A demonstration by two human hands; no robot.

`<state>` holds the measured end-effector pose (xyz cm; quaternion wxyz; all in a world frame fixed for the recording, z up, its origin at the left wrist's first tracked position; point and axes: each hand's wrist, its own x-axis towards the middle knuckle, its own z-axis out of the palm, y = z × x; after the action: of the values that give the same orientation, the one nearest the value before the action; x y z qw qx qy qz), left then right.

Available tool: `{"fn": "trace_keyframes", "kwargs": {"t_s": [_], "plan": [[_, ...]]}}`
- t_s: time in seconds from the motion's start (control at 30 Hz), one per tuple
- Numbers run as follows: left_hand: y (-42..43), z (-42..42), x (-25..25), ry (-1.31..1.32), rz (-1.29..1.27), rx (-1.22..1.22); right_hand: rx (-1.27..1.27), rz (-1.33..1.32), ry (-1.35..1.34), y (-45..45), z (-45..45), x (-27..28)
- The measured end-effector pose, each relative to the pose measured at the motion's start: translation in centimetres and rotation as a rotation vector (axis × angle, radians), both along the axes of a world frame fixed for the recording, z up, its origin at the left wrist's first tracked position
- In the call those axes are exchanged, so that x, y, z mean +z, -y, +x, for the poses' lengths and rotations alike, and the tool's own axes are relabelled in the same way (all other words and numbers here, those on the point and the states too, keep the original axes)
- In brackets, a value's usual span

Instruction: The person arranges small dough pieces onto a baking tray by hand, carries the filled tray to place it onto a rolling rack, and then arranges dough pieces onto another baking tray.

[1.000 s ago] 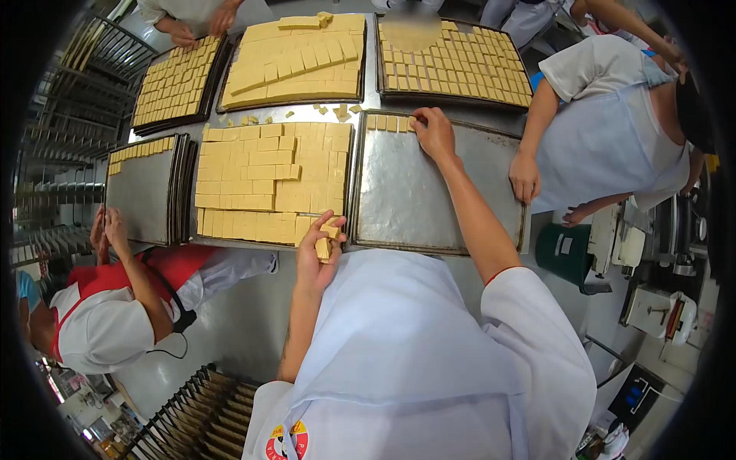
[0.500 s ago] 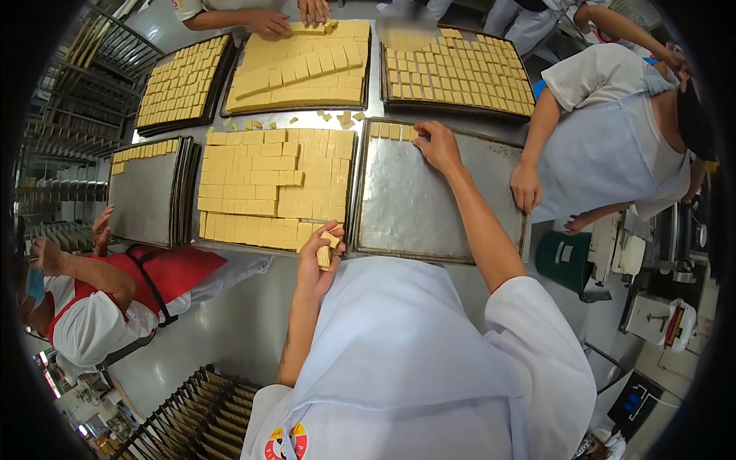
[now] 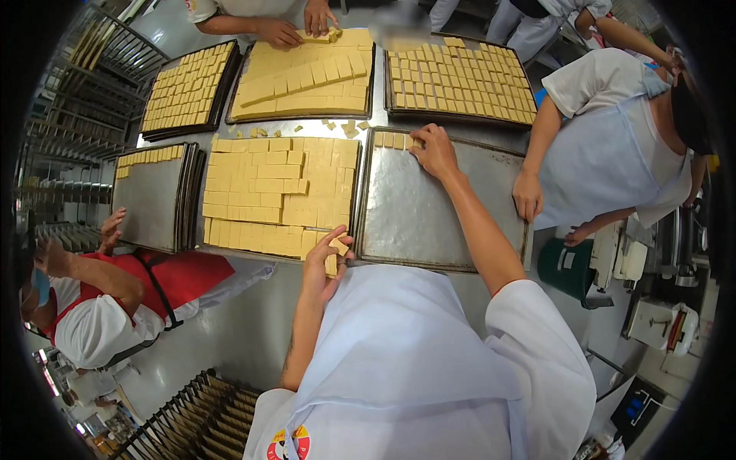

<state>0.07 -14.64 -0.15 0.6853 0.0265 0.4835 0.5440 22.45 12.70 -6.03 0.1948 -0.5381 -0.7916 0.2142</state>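
My left hand (image 3: 322, 264) is curled around a few small yellow dough blocks (image 3: 332, 264), palm up at the front edge of the filled tray. My right hand (image 3: 435, 153) reaches to the back of a bare metal tray (image 3: 437, 207). Its thumb and fingers pinch a yellow dough piece (image 3: 417, 142), partly hidden by the fingertips, at the right end of a short row of dough pieces (image 3: 392, 140). Left of this tray lies a large cut dough slab (image 3: 245, 172), with loose blocks on top.
Behind stand a tray of spaced pieces (image 3: 460, 77), a dough slab (image 3: 299, 84) under another person's hands (image 3: 295, 31), and crumbs (image 3: 349, 126). A co-worker's hand (image 3: 527, 195) rests by my tray's right edge. A person in a red apron (image 3: 184, 280) stands left.
The whole view has shifted slightly down. My right hand stays at the row's end with its fingers slightly repositioned; my left hand's fingers have shifted a little around the blocks.
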Motion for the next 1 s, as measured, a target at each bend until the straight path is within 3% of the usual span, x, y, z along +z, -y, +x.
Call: {"fn": "trace_keyframes", "kwargs": {"t_s": [0.3, 0.67, 0.87, 1.0], "plan": [[0.0, 0.0, 0.0, 0.000, -0.002, 0.015, 0.012, -0.015, 0.016, 0.0, -0.1, 0.3], [0.3, -0.5, -0.7, 0.044, 0.028, 0.100, -0.008, -0.060, -0.154, -0.1, 1.5, -0.9], [-0.2, 0.0, 0.1, 0.002, 0.051, 0.097, 0.013, -0.029, -0.088, 0.1, 1.6, -0.6], [0.1, -0.7, -2.9, -0.150, 0.078, -0.030, 0.069, 0.059, -0.097, -0.2, 1.6, -1.5]]}}
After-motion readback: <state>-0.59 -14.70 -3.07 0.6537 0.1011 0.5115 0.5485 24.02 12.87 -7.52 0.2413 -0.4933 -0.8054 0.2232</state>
